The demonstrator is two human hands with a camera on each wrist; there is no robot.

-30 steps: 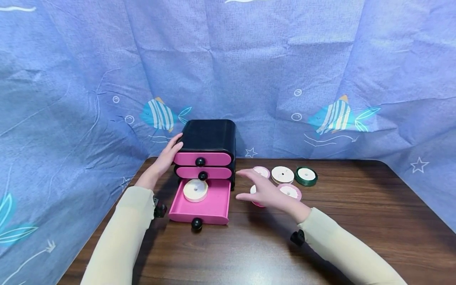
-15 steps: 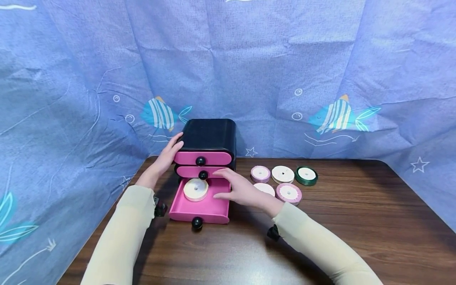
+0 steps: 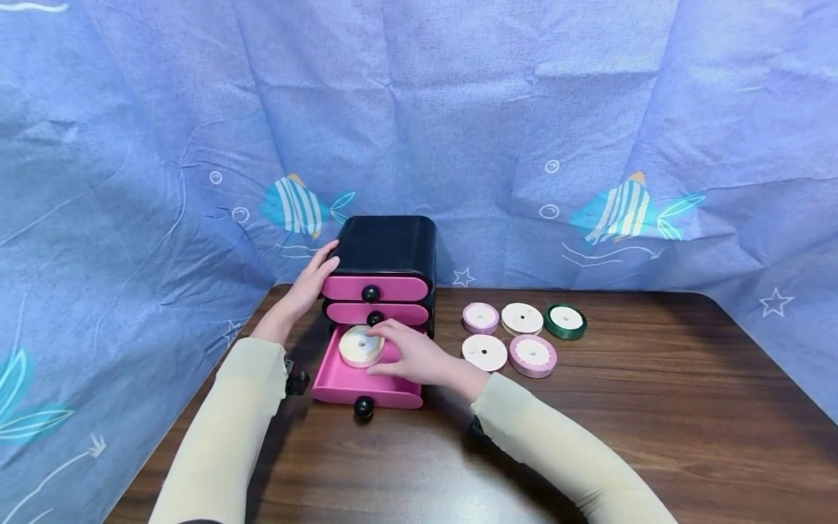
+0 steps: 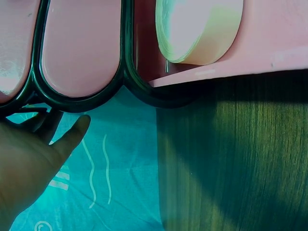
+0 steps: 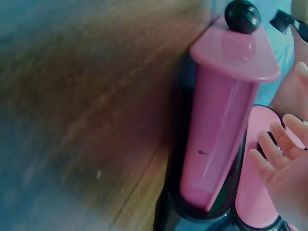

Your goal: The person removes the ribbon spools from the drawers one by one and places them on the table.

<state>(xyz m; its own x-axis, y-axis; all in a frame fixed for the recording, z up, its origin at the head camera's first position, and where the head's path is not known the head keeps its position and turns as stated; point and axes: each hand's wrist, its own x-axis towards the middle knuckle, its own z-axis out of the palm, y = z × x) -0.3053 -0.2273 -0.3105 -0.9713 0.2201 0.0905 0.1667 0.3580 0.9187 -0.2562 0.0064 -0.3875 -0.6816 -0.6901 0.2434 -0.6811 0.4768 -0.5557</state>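
A small black drawer cabinet (image 3: 386, 240) with pink fronts stands at the table's back left. Its bottom drawer (image 3: 399, 399) is pulled out, and a cream ribbon spool (image 3: 358, 351) lies flat inside. My left hand (image 3: 304, 291) rests against the cabinet's upper left side; the left wrist view shows its thumb and fingers extended at the black edge. Over the open drawer, my right hand (image 3: 415, 354) reaches in from the right, thumb and fingers spread apart beside the spool. Whether the fingertips touch the spool cannot be made out. In the right wrist view the fingers (image 5: 274, 151) look loosely extended.
Right of the cabinet lie several ribbon spools: a lilac one (image 3: 481, 318), a white one (image 3: 521, 319), a green one (image 3: 566, 322), another white-faced one (image 3: 484, 352) and a pink one (image 3: 533, 356). Black knobs (image 3: 364, 407) stick out from the drawers. A blue curtain (image 3: 497, 145) hangs behind.
My right hand has moved left from beside the loose spools to above the open drawer, close to the cream spool. My left hand has stayed on the cabinet's side.
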